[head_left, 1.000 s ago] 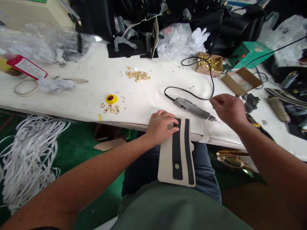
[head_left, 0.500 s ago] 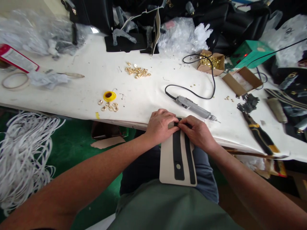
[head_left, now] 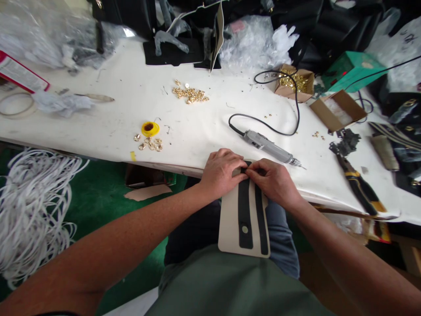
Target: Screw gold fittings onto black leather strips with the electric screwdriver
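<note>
A beige panel [head_left: 228,226] with two black strips lies across my lap, its far end at the table edge. The wider black strap [head_left: 244,199] bears a round silvery disc [head_left: 245,229] near its lower end. My left hand [head_left: 221,173] is closed on the far left part of the panel, thumb and fingers at the strap's upper end. Meeting it there, my right hand [head_left: 274,181] is pinched shut against the strap; what lies between its fingertips is hidden. On the table just beyond is a grey electric screwdriver [head_left: 268,145].
Gold hardware [head_left: 190,94] lies in a pile, with rings and a yellow tape roll [head_left: 150,128] nearer. To the right are pliers [head_left: 360,186], a carton of gold parts [head_left: 292,83] and a green box [head_left: 353,70]. White cords [head_left: 39,210] heap at lower left.
Both hands stay at the strap's upper end, with only a slight shift of the right fingers. The whole view has moved a little.
</note>
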Available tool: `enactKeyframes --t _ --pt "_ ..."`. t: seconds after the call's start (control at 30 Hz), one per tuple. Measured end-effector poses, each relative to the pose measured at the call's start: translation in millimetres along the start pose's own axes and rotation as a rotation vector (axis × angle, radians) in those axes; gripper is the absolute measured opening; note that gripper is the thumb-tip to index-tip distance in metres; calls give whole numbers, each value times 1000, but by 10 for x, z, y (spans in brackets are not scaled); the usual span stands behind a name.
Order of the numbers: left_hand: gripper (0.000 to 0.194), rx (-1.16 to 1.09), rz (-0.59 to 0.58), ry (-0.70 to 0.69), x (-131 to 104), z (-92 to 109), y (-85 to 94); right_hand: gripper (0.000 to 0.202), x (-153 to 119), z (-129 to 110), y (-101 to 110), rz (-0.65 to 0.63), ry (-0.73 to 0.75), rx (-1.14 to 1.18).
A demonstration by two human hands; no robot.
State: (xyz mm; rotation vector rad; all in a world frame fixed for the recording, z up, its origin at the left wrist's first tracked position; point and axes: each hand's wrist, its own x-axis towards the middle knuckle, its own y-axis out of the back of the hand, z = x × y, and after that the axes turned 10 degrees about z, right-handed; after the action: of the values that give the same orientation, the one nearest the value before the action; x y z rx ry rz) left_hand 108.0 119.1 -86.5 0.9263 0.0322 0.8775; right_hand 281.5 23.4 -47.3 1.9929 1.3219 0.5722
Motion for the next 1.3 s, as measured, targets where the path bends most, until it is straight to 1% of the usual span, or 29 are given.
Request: enactKeyframes --t 0.13,0.23,0.3,0.47,0.6,0.7,0.77,0.8,0.93,1.0,1.13,1.17,1.2,1.23,1.3 --pt "23 7 -13 2 0 2 0 17 44 -25 52 -78 65 -59" --pt "23 2 -18 -2 2 2 4 19 78 -38 71 -116 79 -100" --pt "23 0 -25 2 3 2 8 19 94 -53 69 -117 41 -114" --pt "24 0 -34 6 4 5 17 18 104 -91 45 -106 -121 -118" --pt "25 -3 -25 3 5 6 15 13 164 -53 59 -105 -191 -37" --pt "25 -3 -27 6 5 5 13 13 243 3 75 -194 -226 49" --pt "25 0 -30 11 3 4 13 13 265 25 73 -242 -221 61" --pt "25 3 -30 13 2 4 13 13 259 29 67 -235 -209 54" --pt "24 13 -11 6 0 3 12 16 152 13 29 -114 -117 40" --pt "25 14 2 1 2 5 10 18 95 3 22 -80 -75 42" --pt "25 13 18 0 7 14 7 22 49 1 90 -124 -10 41" --pt "25 11 22 0 8 16 7 22 52 10 124 -115 11 46" --pt "25 9 25 0 9 17 7 21 61 26 162 -74 37 39" --pt "25 7 26 1 10 17 7 20 77 49 202 -3 68 9" --pt "24 1 26 2 13 15 7 22 137 121 277 179 132 -132"
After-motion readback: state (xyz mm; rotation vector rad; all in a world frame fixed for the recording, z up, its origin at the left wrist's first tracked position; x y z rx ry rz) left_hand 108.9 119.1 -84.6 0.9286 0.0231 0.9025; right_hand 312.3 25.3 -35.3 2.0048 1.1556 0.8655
